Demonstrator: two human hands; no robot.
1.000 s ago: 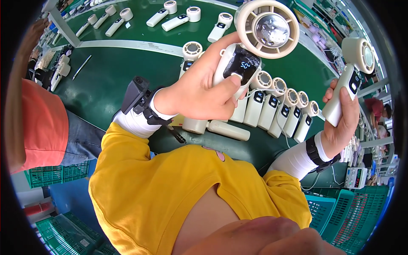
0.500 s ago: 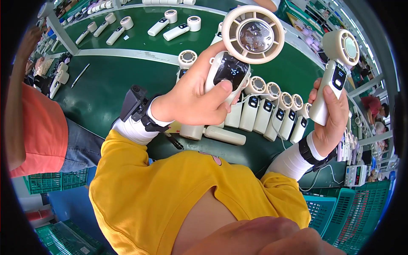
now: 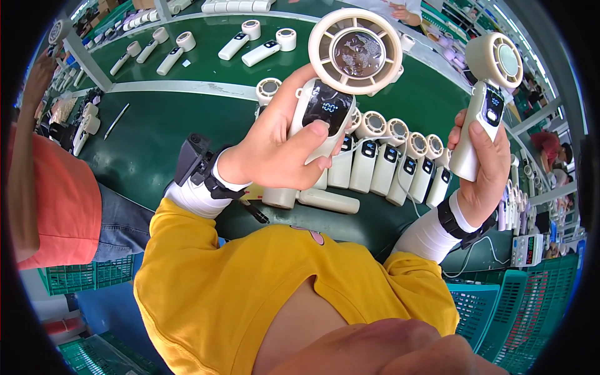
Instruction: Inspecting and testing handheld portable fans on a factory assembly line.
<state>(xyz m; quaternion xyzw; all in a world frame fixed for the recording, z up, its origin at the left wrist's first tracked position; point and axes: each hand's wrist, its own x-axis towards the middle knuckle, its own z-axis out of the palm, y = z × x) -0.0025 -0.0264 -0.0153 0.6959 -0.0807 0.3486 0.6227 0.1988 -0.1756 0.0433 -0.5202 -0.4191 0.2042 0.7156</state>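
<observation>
My left hand is closed around a cream handheld fan, raised with its round grille facing up toward me. The thumb presses on the front of the handle, just below a lit display. A second cream handheld fan is gripped in my right hand, its head tilted aside and its small screen lit. Beneath and between my hands stands a row of similar fans, several with lit displays. One more fan lies on its side close to my body.
On the green table, a white pen lies at the left. Several fans lie along the far belt. A person in an orange shirt stands at left. Green baskets and a small meter are at right.
Both fans have shifted slightly to the left along with my hands. The lit number on the left fan's display has changed. My left thumb remains on the handle.
</observation>
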